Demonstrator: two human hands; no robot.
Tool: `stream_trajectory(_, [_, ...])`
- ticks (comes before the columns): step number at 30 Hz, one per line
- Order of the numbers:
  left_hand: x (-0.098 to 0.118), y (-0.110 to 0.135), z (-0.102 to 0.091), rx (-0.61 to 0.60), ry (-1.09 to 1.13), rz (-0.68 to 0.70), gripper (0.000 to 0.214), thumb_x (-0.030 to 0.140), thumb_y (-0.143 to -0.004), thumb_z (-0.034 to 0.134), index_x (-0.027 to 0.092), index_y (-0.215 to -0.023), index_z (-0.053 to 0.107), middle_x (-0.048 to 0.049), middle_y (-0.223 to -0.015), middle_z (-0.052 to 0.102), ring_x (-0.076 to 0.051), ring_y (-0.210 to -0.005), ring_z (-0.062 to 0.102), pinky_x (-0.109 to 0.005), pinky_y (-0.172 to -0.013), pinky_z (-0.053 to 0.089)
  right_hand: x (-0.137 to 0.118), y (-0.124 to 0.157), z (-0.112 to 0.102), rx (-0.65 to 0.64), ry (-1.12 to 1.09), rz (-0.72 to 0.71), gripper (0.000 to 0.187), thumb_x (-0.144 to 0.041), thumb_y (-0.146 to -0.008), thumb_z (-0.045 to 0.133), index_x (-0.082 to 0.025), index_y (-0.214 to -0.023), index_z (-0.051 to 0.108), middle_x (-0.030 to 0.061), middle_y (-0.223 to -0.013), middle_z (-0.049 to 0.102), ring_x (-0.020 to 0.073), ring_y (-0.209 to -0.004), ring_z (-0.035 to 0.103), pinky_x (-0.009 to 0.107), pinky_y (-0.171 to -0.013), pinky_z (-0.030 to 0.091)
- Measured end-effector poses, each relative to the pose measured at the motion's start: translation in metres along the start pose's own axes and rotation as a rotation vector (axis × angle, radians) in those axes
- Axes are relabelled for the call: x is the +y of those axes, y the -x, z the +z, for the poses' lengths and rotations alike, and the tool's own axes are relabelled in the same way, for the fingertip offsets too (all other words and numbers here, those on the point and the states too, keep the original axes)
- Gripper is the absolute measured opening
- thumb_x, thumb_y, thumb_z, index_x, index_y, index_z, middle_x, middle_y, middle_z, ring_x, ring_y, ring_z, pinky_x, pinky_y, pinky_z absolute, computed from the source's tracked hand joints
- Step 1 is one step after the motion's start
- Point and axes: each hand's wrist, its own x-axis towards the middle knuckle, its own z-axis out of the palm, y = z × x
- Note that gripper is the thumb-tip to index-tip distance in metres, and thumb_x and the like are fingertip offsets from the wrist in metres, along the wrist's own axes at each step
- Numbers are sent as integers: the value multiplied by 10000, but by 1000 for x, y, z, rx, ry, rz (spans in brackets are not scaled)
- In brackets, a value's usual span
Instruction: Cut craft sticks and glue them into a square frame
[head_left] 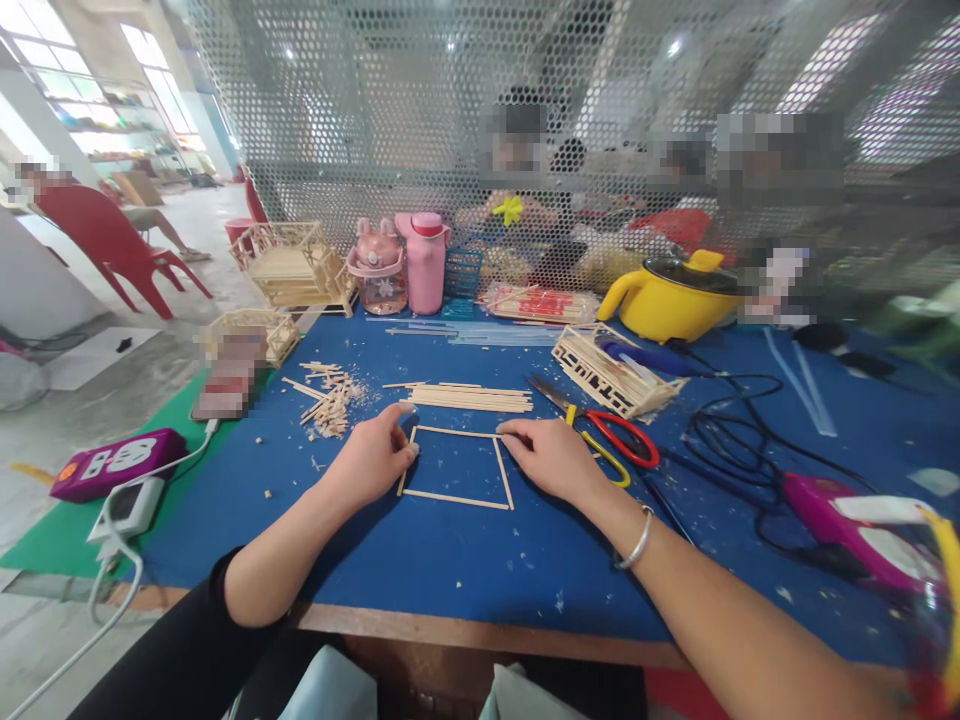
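Four thin wooden sticks form a rectangle on the blue mat, seen here as one stick frame (457,498). My left hand (373,458) has its thumb and index finger closed around the stick on the left side, near the upper left corner. At the upper right corner, the closed fingertips of my right hand (553,458) press on the stick ends. Just beyond the frame lies a row of loose wooden sticks (472,400). A heap of short stick pieces (328,402) is left of it. Scissors (615,437) with red and yellow handles lie beside my right hand.
A slatted wooden model (611,370) lies at right, near dark cables (720,430) and a purple power strip (862,530). Behind stand a yellow pot (679,300), a pink bottle (425,265) and another wooden model (296,265). A phone (231,375) is at left. People sit beyond a perforated screen.
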Motion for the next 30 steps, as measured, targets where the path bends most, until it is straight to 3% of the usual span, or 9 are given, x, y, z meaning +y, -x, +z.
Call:
stream_trajectory(3, [2,1,-3,38,-34,7,423,290,-793,507,183,-1202,478,10,-738,639,-143,-641,587,-255,-629,444,3,3,-4,8,-62,10,284,-266,-799,524,-223,-1050,651,-3,-664,664,154,-627,596,247,-588,405])
stream_trajectory(7, [20,-6,-8,118,-233,144,281,299,-825,495,218,-1075,595,-37,-890,620,-169,-775,591,-285,-723,453,2,8,-7,-46,-127,-207,277,-198,-798,521,-234,-1040,653,1,-717,628,129,-666,565,235,-645,412])
stream_trajectory(10, [34,-22,-6,5,-324,312,201,285,-794,566,225,-964,656,-50,-967,607,-200,-938,564,-301,-834,436,-1,11,-7,-100,-107,-329,255,-173,-820,490,-239,-985,673,22,-813,622,126,-732,565,230,-673,410])
stream_trajectory(13, [37,-41,0,-130,-342,354,182,297,-733,642,207,-887,677,-58,-936,612,-217,-956,553,-314,-853,432,-3,13,-7,-132,-66,-338,219,-179,-827,490,-228,-913,686,26,-806,607,125,-729,564,226,-663,406])
stream_trajectory(16, [30,-53,5,-187,-304,356,122,271,-750,610,197,-806,690,-53,-868,623,-193,-894,569,-289,-822,438,-3,13,-7,-114,-82,-329,201,-191,-825,505,-224,-924,677,25,-806,614,128,-732,561,233,-671,405])
stream_trajectory(19, [24,-55,6,-170,-300,385,165,192,-791,528,194,-762,691,-54,-831,631,-177,-860,572,-269,-789,431,-1,10,-8,-41,-129,-265,191,-227,-829,511,-217,-948,659,16,-764,618,132,-698,550,243,-655,406])
stream_trajectory(25, [27,-52,6,-89,-448,463,199,220,-840,483,213,-822,681,-55,-804,648,-199,-848,557,-317,-791,380,7,2,-7,85,-168,-74,178,-247,-816,525,-193,-911,666,20,-728,624,135,-629,545,257,-621,416])
stream_trajectory(27, [27,-52,7,-62,-485,472,204,219,-851,469,203,-795,665,-52,-807,646,-200,-847,551,-320,-785,373,8,2,-7,70,-182,-127,180,-214,-818,520,-196,-912,672,24,-759,629,137,-677,561,256,-657,425])
stream_trajectory(30, [26,-51,9,-29,-521,482,235,241,-876,429,196,-815,652,-61,-835,642,-210,-871,548,-334,-794,370,8,5,-8,-40,-183,-333,227,-168,-831,494,-232,-933,687,27,-842,621,134,-782,572,245,-724,425])
